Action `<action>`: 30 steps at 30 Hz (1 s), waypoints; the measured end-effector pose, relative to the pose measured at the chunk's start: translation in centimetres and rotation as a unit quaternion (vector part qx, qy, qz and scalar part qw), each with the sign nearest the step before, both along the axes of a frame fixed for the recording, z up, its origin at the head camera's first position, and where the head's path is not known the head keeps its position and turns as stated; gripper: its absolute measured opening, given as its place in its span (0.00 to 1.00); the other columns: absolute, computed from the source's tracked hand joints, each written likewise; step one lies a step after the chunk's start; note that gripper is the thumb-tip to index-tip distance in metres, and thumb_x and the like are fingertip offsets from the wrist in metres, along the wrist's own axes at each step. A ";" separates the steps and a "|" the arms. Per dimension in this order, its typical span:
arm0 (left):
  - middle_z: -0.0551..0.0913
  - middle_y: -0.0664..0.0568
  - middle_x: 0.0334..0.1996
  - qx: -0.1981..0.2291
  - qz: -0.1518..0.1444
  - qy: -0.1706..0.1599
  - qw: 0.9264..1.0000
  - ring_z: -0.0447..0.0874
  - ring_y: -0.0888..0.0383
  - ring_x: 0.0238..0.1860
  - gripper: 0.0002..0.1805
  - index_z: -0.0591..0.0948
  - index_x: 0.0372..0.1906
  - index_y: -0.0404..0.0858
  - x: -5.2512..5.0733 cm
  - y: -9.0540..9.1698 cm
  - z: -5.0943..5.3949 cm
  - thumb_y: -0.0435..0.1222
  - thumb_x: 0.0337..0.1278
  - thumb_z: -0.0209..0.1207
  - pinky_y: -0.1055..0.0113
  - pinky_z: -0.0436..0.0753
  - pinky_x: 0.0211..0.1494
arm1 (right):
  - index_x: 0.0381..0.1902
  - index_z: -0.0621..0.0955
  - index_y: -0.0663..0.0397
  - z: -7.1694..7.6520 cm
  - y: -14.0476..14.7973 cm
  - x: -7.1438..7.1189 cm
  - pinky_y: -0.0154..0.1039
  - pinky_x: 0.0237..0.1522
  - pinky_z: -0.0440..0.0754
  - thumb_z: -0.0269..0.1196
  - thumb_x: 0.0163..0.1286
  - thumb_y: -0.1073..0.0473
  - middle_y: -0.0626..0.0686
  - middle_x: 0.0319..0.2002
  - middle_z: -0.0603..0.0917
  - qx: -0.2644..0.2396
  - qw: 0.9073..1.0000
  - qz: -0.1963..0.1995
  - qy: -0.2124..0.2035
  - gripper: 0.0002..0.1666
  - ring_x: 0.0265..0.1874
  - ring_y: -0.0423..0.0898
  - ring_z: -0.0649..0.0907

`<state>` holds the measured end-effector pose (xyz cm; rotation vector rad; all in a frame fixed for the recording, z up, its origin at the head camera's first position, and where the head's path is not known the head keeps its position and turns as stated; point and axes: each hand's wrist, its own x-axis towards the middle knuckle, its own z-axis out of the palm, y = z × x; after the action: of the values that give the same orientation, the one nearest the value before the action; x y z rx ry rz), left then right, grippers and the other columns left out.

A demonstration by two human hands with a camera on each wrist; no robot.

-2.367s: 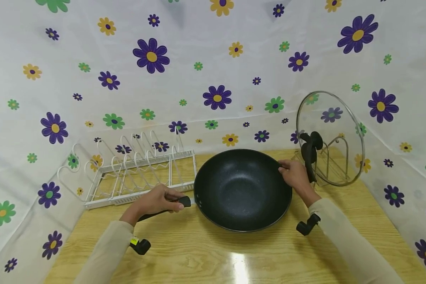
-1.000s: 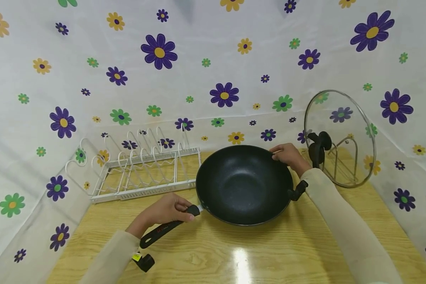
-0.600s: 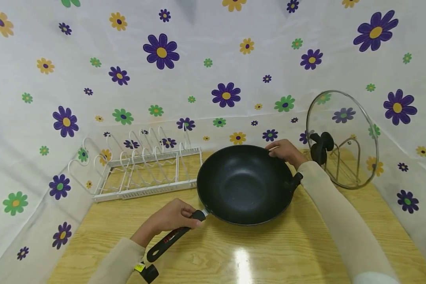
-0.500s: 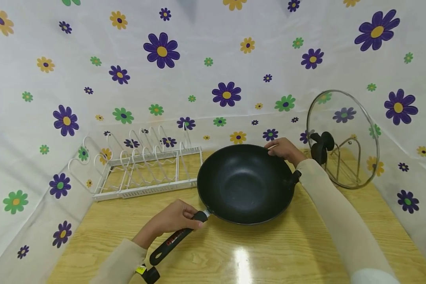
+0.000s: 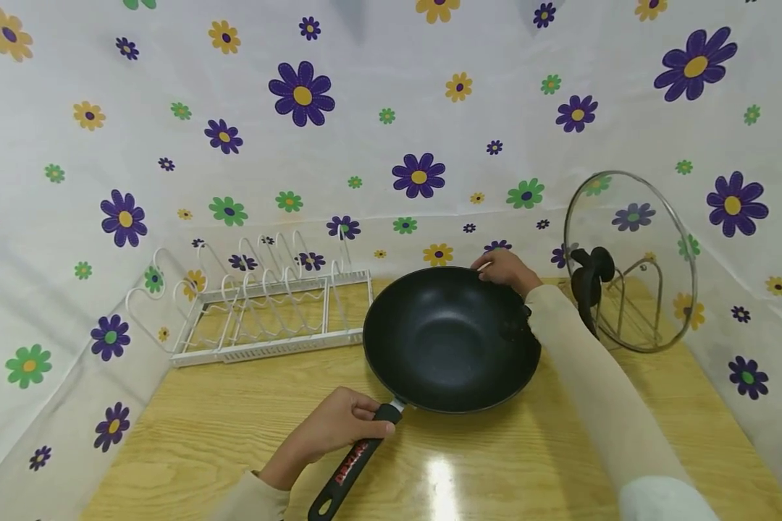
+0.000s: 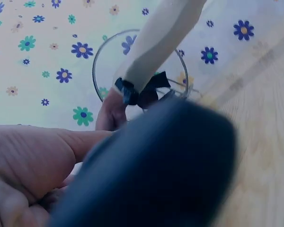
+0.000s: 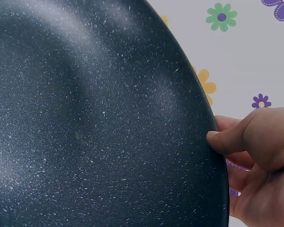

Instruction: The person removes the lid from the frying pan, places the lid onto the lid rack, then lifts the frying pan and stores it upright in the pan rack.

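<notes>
A black wok point(image 5: 452, 347) with pale speckles inside takes up the middle of the wooden table, its hollow facing up and toward the head camera. My left hand point(image 5: 339, 428) grips the wok's black handle point(image 5: 348, 470) close to the metal joint; the handle points down and left. In the left wrist view, that handle point(image 6: 156, 165) looms large and blurred beside the palm. At the far right of the rim, my right hand point(image 5: 507, 270) pinches the edge. Up close in the right wrist view, the thumb point(image 7: 222, 141) lies over the rim, with fingers behind it.
A white wire dish rack point(image 5: 276, 344) stands at the back left, just beside the wok. At the back right, a glass lid point(image 5: 632, 289) with a black knob leans upright in a metal stand point(image 5: 658, 304). Flower-patterned sheeting point(image 5: 365, 79) encloses the wooden table point(image 5: 247, 405).
The wok has turned in place: its handle swung from pointing left to pointing down toward me. My left hand moved right and nearer; my right hand travelled left along the far rim.
</notes>
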<state>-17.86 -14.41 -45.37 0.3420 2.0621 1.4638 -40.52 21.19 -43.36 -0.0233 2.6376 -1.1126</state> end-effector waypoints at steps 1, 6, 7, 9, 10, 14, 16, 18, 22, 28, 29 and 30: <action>0.90 0.40 0.41 0.004 0.007 0.000 1.000 0.90 0.52 0.38 0.27 0.82 0.55 0.22 0.3 0.2 -0.2 0.40 0.61 0.71 0.61 0.88 0.40 | 0.63 0.80 0.61 0.0 -0.2 -0.1 0.56 0.66 0.75 0.54 0.76 0.69 0.65 0.64 0.77 0.007 1.000 -0.001 -0.001 0.21 0.59 0.60 0.77; 0.90 0.41 0.42 0.047 0.035 -0.015 0.998 0.90 0.52 0.41 0.27 0.81 0.56 0.22 1.3 1.3 -1.0 0.38 0.60 0.71 0.61 0.88 0.45 | 0.63 0.80 0.61 0.3 -0.8 -0.5 0.55 0.65 0.75 0.55 0.76 0.69 0.65 0.63 0.77 0.023 1.000 0.001 0.006 0.20 0.57 0.60 0.78; 0.90 0.41 0.42 0.058 0.038 -0.020 0.997 0.90 0.52 0.41 0.25 0.81 0.55 0.22 1.4 1.6 -1.2 0.38 0.60 0.71 0.61 0.88 0.45 | 0.62 0.80 0.61 0.4 -0.9 -0.5 0.55 0.65 0.75 0.55 0.76 0.69 0.65 0.63 0.77 0.025 1.000 0.003 0.008 0.20 0.57 0.60 0.78; 0.90 0.41 0.40 0.076 0.046 -0.031 0.996 0.90 0.53 0.39 0.23 0.83 0.52 0.24 1.7 2.0 -1.5 0.37 0.60 0.71 0.62 0.88 0.44 | 0.62 0.81 0.62 0.5 -1.2 -0.6 0.55 0.65 0.75 0.55 0.75 0.70 0.65 0.63 0.77 0.031 0.999 0.010 0.015 0.20 0.57 0.60 0.78; 0.90 0.40 0.40 0.084 0.050 -0.036 0.995 0.90 0.53 0.38 0.21 0.83 0.51 0.24 1.9 2.3 -1.7 0.37 0.60 0.71 0.62 0.88 0.44 | 0.62 0.81 0.62 0.5 -1.3 -0.6 0.55 0.65 0.75 0.55 0.75 0.70 0.66 0.63 0.77 0.033 0.999 0.014 0.018 0.20 0.57 0.60 0.78; 0.89 0.36 0.41 0.114 0.074 -0.057 0.989 0.91 0.52 0.38 0.21 0.81 0.51 0.23 2.6 3.1 -2.3 0.35 0.60 0.70 0.63 0.88 0.42 | 0.61 0.81 0.61 0.4 -1.9 -0.8 0.54 0.65 0.76 0.54 0.75 0.69 0.65 0.61 0.80 0.041 0.999 0.021 0.020 0.20 0.57 0.59 0.79; 0.88 0.33 0.42 0.125 0.082 -0.063 0.987 0.91 0.52 0.37 0.22 0.80 0.51 0.22 2.9 3.5 -2.6 0.35 0.60 0.70 0.63 0.88 0.42 | 0.61 0.82 0.61 0.4 -2.2 -0.9 0.54 0.64 0.76 0.54 0.75 0.69 0.65 0.60 0.80 0.045 0.999 0.020 0.021 0.20 0.56 0.58 0.79; 0.88 0.32 0.42 0.133 0.086 -0.065 0.985 0.90 0.52 0.37 0.23 0.80 0.52 0.22 3.2 3.9 -2.8 0.36 0.60 0.70 0.63 0.88 0.42 | 0.60 0.82 0.61 0.4 -2.4 -1.0 0.54 0.64 0.76 0.55 0.75 0.68 0.64 0.60 0.81 0.050 0.998 0.020 0.023 0.19 0.56 0.58 0.79; 0.88 0.34 0.40 0.136 0.096 -0.067 0.984 0.89 0.54 0.35 0.23 0.79 0.51 0.23 3.6 4.4 -3.0 0.36 0.60 0.71 0.63 0.88 0.41 | 0.60 0.82 0.60 0.6 -2.7 -1.1 0.54 0.65 0.75 0.58 0.75 0.66 0.63 0.60 0.81 0.058 0.998 0.025 0.024 0.19 0.57 0.58 0.79; 0.88 0.35 0.40 0.158 0.100 -0.087 0.979 0.90 0.52 0.35 0.23 0.76 0.53 0.23 3.8 5.0 -3.3 0.34 0.60 0.70 0.64 0.88 0.41 | 0.65 0.78 0.61 1.6 -2.7 -0.9 0.54 0.67 0.74 0.61 0.75 0.60 0.63 0.63 0.79 0.056 0.998 0.012 0.008 0.23 0.60 0.58 0.78; 0.88 0.34 0.40 0.164 0.097 -0.095 0.977 0.90 0.51 0.35 0.24 0.75 0.53 0.23 3.8 5.1 -3.3 0.34 0.60 0.70 0.63 0.88 0.41 | 0.66 0.77 0.61 1.9 -2.7 -0.7 0.54 0.67 0.74 0.61 0.75 0.59 0.63 0.63 0.79 0.057 0.998 0.010 0.013 0.24 0.60 0.59 0.78; 0.88 0.34 0.41 0.172 0.092 -0.104 0.975 0.90 0.52 0.35 0.24 0.74 0.54 0.23 3.8 5.1 -3.4 0.34 0.61 0.70 0.63 0.88 0.42 | 0.66 0.77 0.62 2.3 -2.6 -0.4 0.54 0.67 0.74 0.61 0.75 0.59 0.64 0.64 0.78 0.057 0.998 0.009 0.021 0.25 0.61 0.59 0.78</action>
<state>-14.03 -9.30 -48.79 0.1243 1.7109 1.8884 -40.96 18.57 -41.11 -0.0461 2.7283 -0.9636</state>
